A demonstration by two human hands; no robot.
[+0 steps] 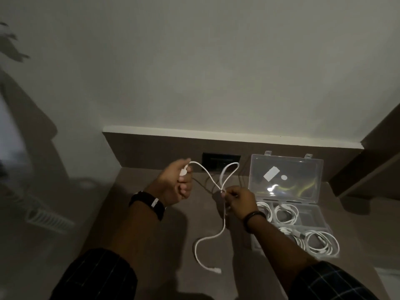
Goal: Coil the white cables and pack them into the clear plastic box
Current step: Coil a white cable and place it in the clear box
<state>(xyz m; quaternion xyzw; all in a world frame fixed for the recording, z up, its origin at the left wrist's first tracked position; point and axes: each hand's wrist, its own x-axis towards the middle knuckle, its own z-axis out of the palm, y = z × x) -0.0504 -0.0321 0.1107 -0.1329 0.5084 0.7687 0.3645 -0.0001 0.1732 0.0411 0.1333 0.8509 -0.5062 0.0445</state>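
Note:
My left hand [176, 182] is closed around one plug end of a white cable [216, 234], held above the brown table. From there the cable makes one loop and crosses itself where my right hand [237, 201] pinches it. The rest hangs down in a curve, and its free plug lies on the table near me. To the right stands the clear plastic box [311, 220], its lid [285, 176] propped open behind it. Several coiled white cables [322, 244] lie in its compartments.
A dark socket panel [220, 162] sits in the brown back panel behind my hands. A white ledge [216, 135] runs along the wall above it. The brown table [168, 239] extends left and toward me. Both my wrists wear dark bands.

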